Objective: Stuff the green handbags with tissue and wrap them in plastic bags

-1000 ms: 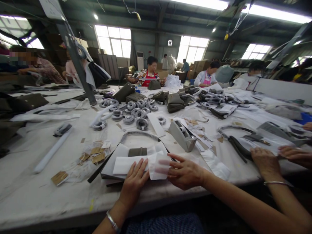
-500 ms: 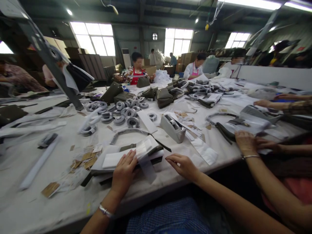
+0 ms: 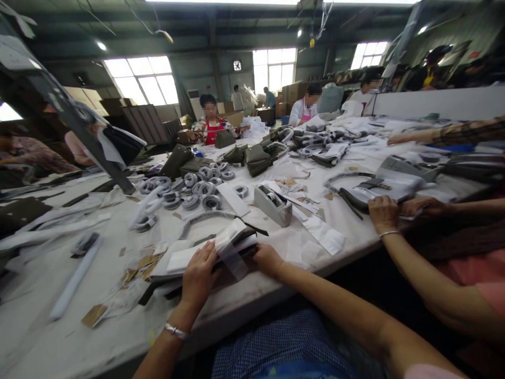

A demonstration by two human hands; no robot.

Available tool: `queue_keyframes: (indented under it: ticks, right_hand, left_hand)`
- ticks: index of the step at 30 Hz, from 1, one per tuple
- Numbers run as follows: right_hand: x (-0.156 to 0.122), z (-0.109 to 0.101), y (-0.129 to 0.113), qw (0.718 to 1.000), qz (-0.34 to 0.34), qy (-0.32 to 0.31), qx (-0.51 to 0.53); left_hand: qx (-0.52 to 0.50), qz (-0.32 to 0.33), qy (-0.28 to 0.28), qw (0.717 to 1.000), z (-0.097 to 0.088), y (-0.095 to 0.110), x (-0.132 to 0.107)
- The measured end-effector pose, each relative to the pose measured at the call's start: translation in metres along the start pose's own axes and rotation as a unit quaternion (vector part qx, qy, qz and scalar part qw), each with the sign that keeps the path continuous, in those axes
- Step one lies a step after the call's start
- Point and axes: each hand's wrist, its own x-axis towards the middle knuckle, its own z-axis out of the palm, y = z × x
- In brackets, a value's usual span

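A flat dark bag panel (image 3: 236,238) wrapped in white paper (image 3: 185,258) lies near the table's front edge. My left hand (image 3: 199,276) presses flat on the paper, fingers stretched out. My right hand (image 3: 267,259) is at the panel's right end, its fingers curled under the edge and a loose translucent sheet (image 3: 233,260). A grey tape dispenser (image 3: 272,204) stands just beyond, and a curved grey strap (image 3: 205,218) lies behind the panel.
Rolls of grey strap (image 3: 197,192) and olive bags (image 3: 256,157) fill the table's middle. Brown paper scraps (image 3: 136,266) and a white rod (image 3: 74,278) lie to the left. A neighbour's hands (image 3: 384,210) rest on wrapped pieces at right. Other people sit across the table.
My right hand has come in from the loose sheet to the panel's right end. The white wrapping now lies folded over the panel. The view has swung to the right.
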Motion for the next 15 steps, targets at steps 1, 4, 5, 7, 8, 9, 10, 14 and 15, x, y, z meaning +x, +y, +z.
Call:
queue_keyframes:
  ticks: [1, 4, 5, 7, 8, 9, 10, 14, 15]
  right_hand:
    - [-0.004, -0.002, -0.002, 1.000, -0.005, 0.002, -0.013]
    - [-0.026, -0.009, -0.014, 0.999, -0.027, 0.003, -0.047]
    - [-0.034, -0.012, -0.019, 0.998, -0.037, 0.003, -0.055]
    - [-0.052, -0.019, -0.029, 0.996, -0.058, 0.004, -0.066]
    - [-0.060, -0.023, -0.035, 0.995, -0.070, 0.004, -0.066]
    - [-0.067, -0.029, -0.040, 0.995, -0.083, 0.002, -0.059]
    - [-0.072, -0.035, -0.044, 0.994, -0.096, -0.002, -0.047]
    - [-0.065, -0.066, -0.054, 0.993, -0.118, 0.013, 0.003]
    - [-0.055, -0.073, -0.055, 0.993, -0.115, 0.035, 0.008]
  left_hand:
    - [0.004, 0.001, 0.002, 1.000, 0.002, 0.001, -0.002]
    - [0.014, 0.014, 0.010, 1.000, 0.009, 0.004, -0.007]
    - [0.017, 0.017, 0.014, 1.000, 0.011, 0.005, -0.009]
    - [0.019, 0.018, 0.021, 0.999, 0.015, 0.009, -0.012]
    - [0.019, 0.018, 0.025, 0.999, 0.017, 0.010, -0.014]
    - [0.018, 0.017, 0.028, 0.999, 0.018, 0.012, -0.015]
    - [0.017, 0.016, 0.031, 0.999, 0.019, 0.013, -0.016]
    - [0.023, 0.008, 0.030, 0.999, 0.019, 0.018, -0.019]
    - [0.027, 0.008, 0.028, 0.999, 0.019, 0.019, -0.019]
